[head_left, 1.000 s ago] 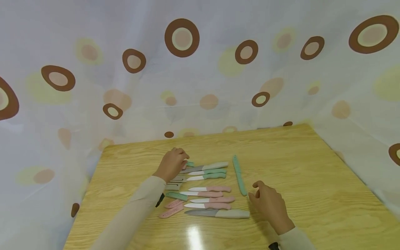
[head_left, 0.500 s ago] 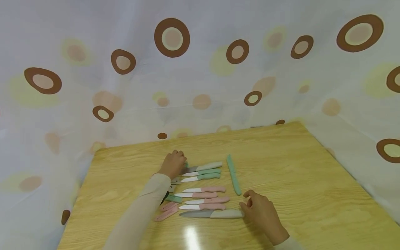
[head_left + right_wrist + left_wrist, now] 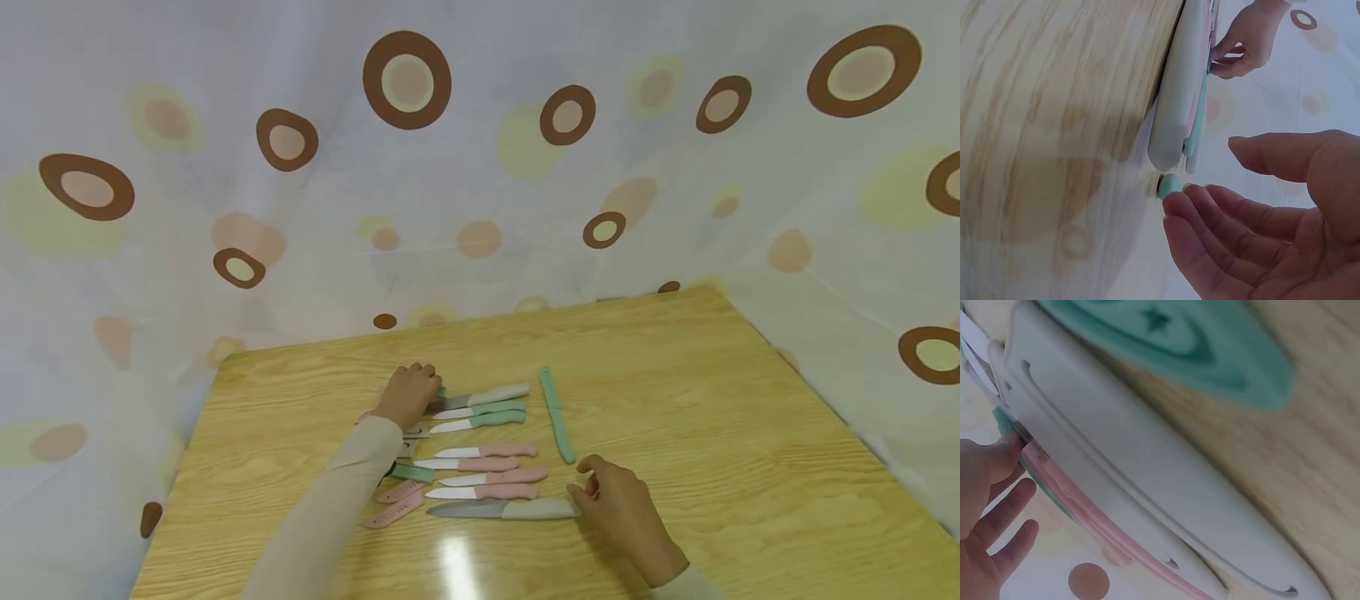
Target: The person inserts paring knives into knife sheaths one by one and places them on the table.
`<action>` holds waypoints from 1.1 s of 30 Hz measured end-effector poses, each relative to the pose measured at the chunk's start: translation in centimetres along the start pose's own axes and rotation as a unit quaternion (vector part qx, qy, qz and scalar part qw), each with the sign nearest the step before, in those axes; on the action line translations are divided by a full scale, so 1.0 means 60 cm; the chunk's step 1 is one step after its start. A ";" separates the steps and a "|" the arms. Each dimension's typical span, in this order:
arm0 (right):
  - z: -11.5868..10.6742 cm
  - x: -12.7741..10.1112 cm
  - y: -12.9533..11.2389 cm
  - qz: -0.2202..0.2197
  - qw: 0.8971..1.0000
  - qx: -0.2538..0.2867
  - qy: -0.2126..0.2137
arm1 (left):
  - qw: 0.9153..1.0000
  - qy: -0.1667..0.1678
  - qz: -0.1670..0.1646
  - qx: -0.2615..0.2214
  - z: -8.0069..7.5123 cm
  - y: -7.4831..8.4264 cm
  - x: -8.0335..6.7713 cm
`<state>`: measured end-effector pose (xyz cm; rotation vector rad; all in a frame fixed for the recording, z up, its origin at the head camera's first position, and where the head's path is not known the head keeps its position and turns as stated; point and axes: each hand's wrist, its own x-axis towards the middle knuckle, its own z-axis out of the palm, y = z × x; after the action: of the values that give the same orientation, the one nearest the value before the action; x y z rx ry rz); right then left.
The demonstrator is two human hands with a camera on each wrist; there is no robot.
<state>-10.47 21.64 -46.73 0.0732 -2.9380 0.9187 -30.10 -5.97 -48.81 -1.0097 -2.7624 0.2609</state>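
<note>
At the far end of the left-hand pile, my left hand [image 3: 408, 396] pinches a green knife sheath [image 3: 1004, 420] between thumb and finger; most of it is hidden in the head view. Beside it lie cream sheaths [image 3: 1141, 444] and a pink sheath [image 3: 1094, 519]. My right hand [image 3: 622, 512] hovers with loosely bent fingers and a gap between thumb and fingers, holding nothing. Nearest to it is the cream handle [image 3: 540, 508] of a large grey-bladed knife. A green knife in its sheath [image 3: 557, 417] lies apart, pointing away from me.
Pink-handled knives [image 3: 510, 464] and green-handled knives [image 3: 498, 417] lie in rows, white blades leftward. Another large cream-handled knife [image 3: 502, 392] lies at the far end. Pink sheaths [image 3: 397, 510] and a green sheath [image 3: 412, 473] sit left. A patterned curtain [image 3: 480, 167] surrounds the wooden table [image 3: 712, 400].
The head view has shifted slightly. My left hand stays at the far sheaths, its fingers drawn closer onto the green one. My right hand has come nearer the large knife's cream handle.
</note>
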 end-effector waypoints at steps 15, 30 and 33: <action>0.005 0.003 -0.005 -0.021 1.000 -0.005 0.011 | 0.995 0.082 0.042 -0.034 -0.011 0.000 -0.003; 0.009 0.069 -0.048 -0.067 0.996 -0.044 0.034 | 0.954 0.219 0.051 -0.196 -0.098 -0.019 -0.081; 0.007 0.095 -0.056 -0.079 0.994 -0.053 0.045 | 0.949 0.211 0.046 -0.230 -0.109 -0.017 -0.111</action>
<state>-15.96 18.47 -44.77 0.2490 -2.8423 0.7233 -24.20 -10.42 -43.03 -1.1328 -2.4228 -0.5522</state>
